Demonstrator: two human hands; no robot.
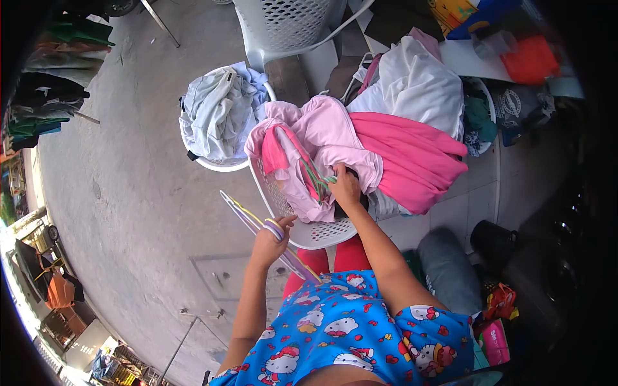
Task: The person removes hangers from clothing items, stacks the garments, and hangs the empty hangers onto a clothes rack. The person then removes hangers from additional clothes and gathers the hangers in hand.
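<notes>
My left hand (271,243) is closed round several thin hangers (248,217), white, yellow and purple, held out beside the white plastic chair (322,237). My right hand (346,186) pinches a green hanger (317,178) over the chair seat. That hanger lies among pale pink garments (322,128), some of it hidden by the cloth. A bright pink garment (412,154) spreads to the right of my right hand. Something dark shows just beneath that hand.
A white basket (215,165) of pale clothes stands left of the chair. Behind are another white chair (283,26) and a white cloth heap (412,80). A grey roll (449,267) lies at right. Clothes hang at far left (58,90).
</notes>
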